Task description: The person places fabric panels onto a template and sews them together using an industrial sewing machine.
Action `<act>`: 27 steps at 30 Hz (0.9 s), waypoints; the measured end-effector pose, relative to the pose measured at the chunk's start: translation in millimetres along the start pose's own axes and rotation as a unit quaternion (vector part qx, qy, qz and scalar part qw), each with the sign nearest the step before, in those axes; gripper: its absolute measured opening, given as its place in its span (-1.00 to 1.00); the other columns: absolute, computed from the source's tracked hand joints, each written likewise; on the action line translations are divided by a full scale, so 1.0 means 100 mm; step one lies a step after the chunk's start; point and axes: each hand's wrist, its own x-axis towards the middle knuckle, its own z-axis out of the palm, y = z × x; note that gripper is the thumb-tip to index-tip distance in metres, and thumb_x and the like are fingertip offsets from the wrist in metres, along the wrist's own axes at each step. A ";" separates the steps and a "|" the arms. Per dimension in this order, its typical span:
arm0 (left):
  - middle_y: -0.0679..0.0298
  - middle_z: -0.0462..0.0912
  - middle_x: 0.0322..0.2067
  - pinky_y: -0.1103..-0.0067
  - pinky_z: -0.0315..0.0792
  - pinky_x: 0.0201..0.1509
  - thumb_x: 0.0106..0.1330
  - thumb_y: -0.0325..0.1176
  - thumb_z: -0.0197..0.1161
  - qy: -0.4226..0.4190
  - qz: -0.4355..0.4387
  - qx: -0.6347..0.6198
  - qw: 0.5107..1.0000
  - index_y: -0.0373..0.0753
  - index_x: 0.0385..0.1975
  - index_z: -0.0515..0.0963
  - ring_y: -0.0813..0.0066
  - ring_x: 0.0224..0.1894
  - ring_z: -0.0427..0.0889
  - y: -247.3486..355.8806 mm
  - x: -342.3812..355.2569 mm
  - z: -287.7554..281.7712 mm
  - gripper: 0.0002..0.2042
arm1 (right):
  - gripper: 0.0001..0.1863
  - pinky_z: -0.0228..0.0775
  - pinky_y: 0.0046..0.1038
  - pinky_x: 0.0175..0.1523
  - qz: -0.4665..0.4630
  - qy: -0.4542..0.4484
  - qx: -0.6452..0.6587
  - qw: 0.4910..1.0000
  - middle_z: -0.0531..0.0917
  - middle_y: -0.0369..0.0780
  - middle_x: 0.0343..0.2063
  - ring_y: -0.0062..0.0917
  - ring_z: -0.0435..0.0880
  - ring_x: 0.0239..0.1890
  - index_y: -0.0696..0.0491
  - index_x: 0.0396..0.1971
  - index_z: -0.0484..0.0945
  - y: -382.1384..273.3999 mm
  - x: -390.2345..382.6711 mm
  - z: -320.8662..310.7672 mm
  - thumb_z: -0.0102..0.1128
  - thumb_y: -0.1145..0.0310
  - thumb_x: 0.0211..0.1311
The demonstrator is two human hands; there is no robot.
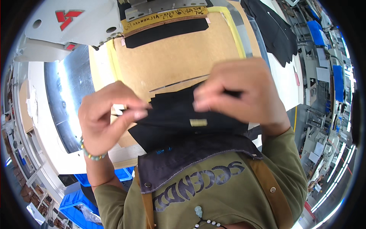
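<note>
At the near end of the flat tan board [171, 65], the matte black fabric panel [171, 104] might skew if left hand [97, 114] and right hand [254, 91], grips indiscernible, pulled unevenly.

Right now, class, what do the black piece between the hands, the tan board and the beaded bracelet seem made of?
Black piece: probably matte cloth, given its dull surface and soft creases; no weave shows.
Tan board: perhaps smooth fibreboard or card, given its flat, even face.
Beaded bracelet: possibly polished stone or glass, its beads round and seemingly shiny; too small to be sure.
</note>
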 end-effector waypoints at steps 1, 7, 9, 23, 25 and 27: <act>0.21 0.84 -0.30 0.55 0.54 -0.17 0.25 -0.59 0.51 0.048 -0.086 0.030 0.995 -0.33 -0.23 0.76 0.47 -0.29 0.74 -0.09 0.01 0.03 -0.87 | -0.84 0.49 -0.36 -0.28 -0.011 0.037 -0.067 0.997 0.76 -0.23 -0.47 -0.32 0.72 -0.41 0.07 -0.41 0.77 0.17 0.08 0.04 0.49 0.30 0.27; 0.23 0.77 -0.04 0.59 0.60 0.11 0.33 -0.67 0.41 0.124 -0.195 0.076 0.970 -0.29 0.23 0.64 0.53 -0.13 0.68 -0.93 0.11 0.22 -0.55 | -0.77 0.48 -0.25 -0.26 -0.027 0.102 -0.226 0.968 0.71 -0.19 -0.47 -0.21 0.71 -0.38 0.06 -0.36 0.73 1.21 0.42 0.28 0.43 0.19 0.33; 0.21 0.75 -0.01 0.56 0.62 0.12 0.32 -0.67 0.41 0.134 -0.181 0.136 0.965 -0.23 0.32 0.58 0.51 -0.12 0.68 -0.98 0.15 0.25 -0.46 | -0.78 0.50 -0.28 -0.19 0.019 0.079 -0.216 0.973 0.73 -0.19 -0.39 -0.25 0.73 -0.30 0.09 -0.34 0.73 1.28 0.49 0.27 0.44 0.23 0.35; 0.21 0.60 -0.26 0.54 0.58 -0.13 0.22 -0.69 0.45 0.106 -0.133 0.270 0.948 -0.11 0.43 0.52 0.40 -0.31 0.59 -1.12 0.16 0.19 -0.29 | -0.87 0.34 -0.20 0.55 -0.163 -0.024 -0.373 0.913 0.55 -0.15 0.42 -0.28 0.40 0.54 0.15 -0.16 0.55 1.69 0.70 0.27 0.22 0.39 0.48; 0.20 0.61 -0.22 0.54 0.58 -0.14 0.23 -0.70 0.44 0.102 -0.115 0.270 0.951 -0.11 0.45 0.51 0.38 -0.30 0.59 -1.12 0.14 0.18 -0.28 | -0.88 0.44 -0.22 0.49 -0.173 -0.023 -0.388 0.905 0.58 -0.15 0.40 -0.27 0.51 0.48 0.14 -0.17 0.57 1.70 0.67 0.28 0.24 0.40 0.46; 0.18 0.61 -0.19 0.54 0.58 -0.14 0.23 -0.70 0.43 0.097 -0.096 0.268 0.954 -0.11 0.46 0.49 0.37 -0.29 0.59 -1.11 0.15 0.19 -0.27 | -0.88 0.49 -0.24 0.44 -0.174 -0.012 -0.391 0.904 0.61 -0.16 0.37 -0.27 0.55 0.44 0.14 -0.17 0.58 1.68 0.63 0.29 0.25 0.40 0.45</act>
